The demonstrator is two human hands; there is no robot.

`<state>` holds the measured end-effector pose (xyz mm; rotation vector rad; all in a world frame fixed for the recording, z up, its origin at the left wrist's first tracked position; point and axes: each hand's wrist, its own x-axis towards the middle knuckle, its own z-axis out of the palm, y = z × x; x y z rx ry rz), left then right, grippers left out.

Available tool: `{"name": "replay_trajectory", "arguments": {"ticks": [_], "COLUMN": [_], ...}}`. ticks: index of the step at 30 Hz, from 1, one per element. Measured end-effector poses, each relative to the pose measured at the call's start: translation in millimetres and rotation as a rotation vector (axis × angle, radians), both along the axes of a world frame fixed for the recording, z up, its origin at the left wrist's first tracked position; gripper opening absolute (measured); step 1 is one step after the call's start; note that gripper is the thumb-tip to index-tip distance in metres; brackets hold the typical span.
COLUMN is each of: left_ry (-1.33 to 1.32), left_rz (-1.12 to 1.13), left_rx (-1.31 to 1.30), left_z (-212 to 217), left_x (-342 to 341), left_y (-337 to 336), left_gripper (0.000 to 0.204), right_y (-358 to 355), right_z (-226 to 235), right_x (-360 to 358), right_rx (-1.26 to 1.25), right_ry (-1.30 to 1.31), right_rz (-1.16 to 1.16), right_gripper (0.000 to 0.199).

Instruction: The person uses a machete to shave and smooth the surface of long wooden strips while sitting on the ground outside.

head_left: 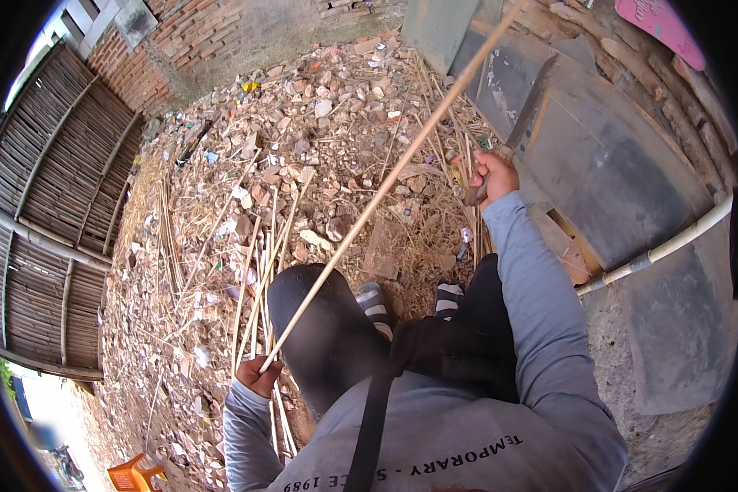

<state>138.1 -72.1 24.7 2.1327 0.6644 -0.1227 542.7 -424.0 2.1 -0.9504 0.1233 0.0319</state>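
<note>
My left hand (258, 375) is closed round the near end of a long, thin bamboo strip (377, 202). The strip slants up past my left knee and runs out to the top right of the view. In my right hand (494, 176) is a large knife (533, 107), gripped by its handle, with the long blade pointing up and away. Knife and strip are apart. Beside my left knee lie several pale bamboo strips (248, 297), some reaching under my left forearm. Their lower ends are partly hidden.
Rubble, dry straw and litter (303, 148) cover the ground. Dark boards (623, 164) lean at the right, near a pale pole (656, 250). A bamboo slat panel (53, 180) stands at the left, a brick wall (197, 45) behind. An orange plastic chair (135, 474) sits at lower left.
</note>
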Motion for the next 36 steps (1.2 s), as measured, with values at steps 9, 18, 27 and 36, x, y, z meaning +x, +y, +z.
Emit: {"name": "replay_trajectory", "arguments": {"ticks": [9, 18, 27, 36], "left_ry": [-0.285, -0.360, -0.336, -0.586], "left_rz": [-0.037, -0.042, -0.126, 0.053], "left_rx": [-0.099, -0.162, -0.161, -0.624], "left_z": [-22, -13, 8, -39], "left_x": [4, 4, 78, 170], "left_y": [-4, -7, -78, -153], "left_gripper": [0.026, 0.030, 0.032, 0.023], "right_y": [-16, -3, 18, 45], "right_z": [-44, -23, 10, 75], "right_x": [21, 5, -23, -72], "right_rx": [-0.169, -0.286, -0.415, -0.148], "right_ry": [0.225, 0.118, -0.256, -0.339], "right_rz": [0.118, 0.068, 0.257, 0.434], "right_gripper": [0.019, 0.009, 0.017, 0.029]}}
